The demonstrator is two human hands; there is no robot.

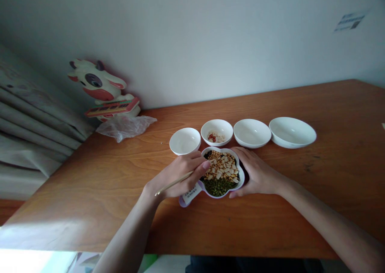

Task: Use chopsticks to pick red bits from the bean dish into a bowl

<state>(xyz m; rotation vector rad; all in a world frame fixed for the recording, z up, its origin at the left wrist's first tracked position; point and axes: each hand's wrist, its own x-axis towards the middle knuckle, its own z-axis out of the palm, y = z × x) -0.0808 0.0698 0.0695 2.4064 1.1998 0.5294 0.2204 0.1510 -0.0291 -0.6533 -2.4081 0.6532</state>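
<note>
Mixed beans and nuts worked over in a small handled dish (242,172)

A thin pale tool (174,183), perhaps tweezers, was pinched in the left hand (182,172), its far end aimed into the dish among peanut halves (227,171) and yellow beans (221,157); whether anything was caught at the tip could not be told. The dish's right side was clasped by the right hand (260,172), thumb and fingers wrapped around it. Green beans (219,187) were heaped at the dish's near side. Just beyond the dish, a few pale and red pieces (215,136) were held by a white bowl (225,125), flanked by an emptier-looking bowl (185,141) and two more bowls (252,132). Well beyond the dish, leftward, a toy cow (104,84) and a plastic bag (126,126) were seen.

The step in hand was judged to be the picking of single pieces; a light pinch and a steadied dish were called for next.
</note>
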